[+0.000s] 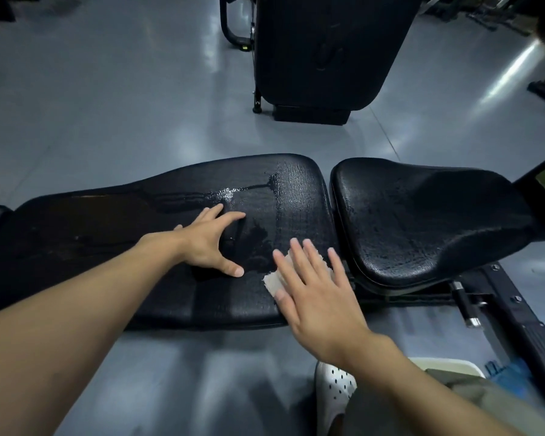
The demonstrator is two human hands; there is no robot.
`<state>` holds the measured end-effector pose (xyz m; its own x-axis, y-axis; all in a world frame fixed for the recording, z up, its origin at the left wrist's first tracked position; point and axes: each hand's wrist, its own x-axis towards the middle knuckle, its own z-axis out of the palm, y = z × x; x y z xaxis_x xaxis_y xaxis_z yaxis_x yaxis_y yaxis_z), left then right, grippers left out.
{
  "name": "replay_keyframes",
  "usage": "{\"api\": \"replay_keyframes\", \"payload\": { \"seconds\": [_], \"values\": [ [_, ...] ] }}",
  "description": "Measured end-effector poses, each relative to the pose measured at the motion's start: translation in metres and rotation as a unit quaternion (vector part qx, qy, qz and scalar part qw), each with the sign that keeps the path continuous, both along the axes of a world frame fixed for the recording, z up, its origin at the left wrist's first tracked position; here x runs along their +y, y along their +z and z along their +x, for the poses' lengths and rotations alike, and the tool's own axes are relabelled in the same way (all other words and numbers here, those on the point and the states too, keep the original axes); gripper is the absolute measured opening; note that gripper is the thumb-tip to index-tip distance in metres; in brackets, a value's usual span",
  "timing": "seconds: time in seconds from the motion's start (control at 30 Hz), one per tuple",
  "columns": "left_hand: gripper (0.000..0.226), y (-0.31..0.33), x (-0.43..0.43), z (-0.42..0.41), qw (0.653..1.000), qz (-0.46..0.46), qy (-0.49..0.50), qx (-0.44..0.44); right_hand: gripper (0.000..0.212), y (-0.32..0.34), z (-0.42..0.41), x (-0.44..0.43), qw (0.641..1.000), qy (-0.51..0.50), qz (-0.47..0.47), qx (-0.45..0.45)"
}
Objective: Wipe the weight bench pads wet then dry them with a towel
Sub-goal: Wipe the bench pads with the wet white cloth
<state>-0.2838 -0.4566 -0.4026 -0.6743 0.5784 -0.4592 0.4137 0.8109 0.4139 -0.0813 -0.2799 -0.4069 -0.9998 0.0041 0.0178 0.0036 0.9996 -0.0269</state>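
— How is the long pad (296, 199) looking?

— It is looking black and grainy, with a wet streak (230, 193) glistening near its far edge. Its long axis is running left to right, the wide end pointing at the seat pad (422, 221).

— And the hands?

— The left hand (211, 243) is pressing on the long pad's middle, fingers spread wide. The right hand (315, 291) is lying flat, fingers straight, on a pale cloth (272, 282) at the long pad's near right corner.

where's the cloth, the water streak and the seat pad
cloth (272, 283): head view, its bare corner beside the thumb of the right hand (315, 297).
water streak (227, 194): head view, shiny patch on the long pad (296, 190).
seat pad (422, 215): head view, middle of its top surface.
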Motion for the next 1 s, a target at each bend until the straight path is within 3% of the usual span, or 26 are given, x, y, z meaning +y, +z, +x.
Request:
{"api": "replay_keyframes", "payload": {
  "seconds": [0.17, 0.33, 0.47, 0.77, 1.0],
  "values": [
    [0.125, -0.002, 0.000, -0.003, 1.000, 0.000, -0.005, 0.011, 0.059, -0.009, -0.027, 0.002, 1.000, -0.006, 0.004, -0.015],
    [0.121, -0.001, 0.000, 0.000, 1.000, -0.001, 0.003, 0.013, 0.079, -0.001, -0.084, 0.007, 0.998, -0.029, 0.016, -0.058],
    [0.120, -0.005, -0.002, -0.001, 1.000, 0.009, 0.003, 0.007, 0.067, -0.002, -0.137, 0.017, 0.997, -0.049, 0.016, -0.061],
    [0.116, -0.009, -0.002, -0.002, 1.000, 0.024, -0.003, -0.003, 0.065, 0.002, -0.261, 0.045, 0.993, -0.079, 0.016, -0.088],
    [0.114, -0.007, -0.001, -0.001, 1.000, 0.026, 0.000, -0.008, 0.064, 0.003, -0.266, 0.045, 0.992, -0.084, 0.022, -0.094]
  ]
}}
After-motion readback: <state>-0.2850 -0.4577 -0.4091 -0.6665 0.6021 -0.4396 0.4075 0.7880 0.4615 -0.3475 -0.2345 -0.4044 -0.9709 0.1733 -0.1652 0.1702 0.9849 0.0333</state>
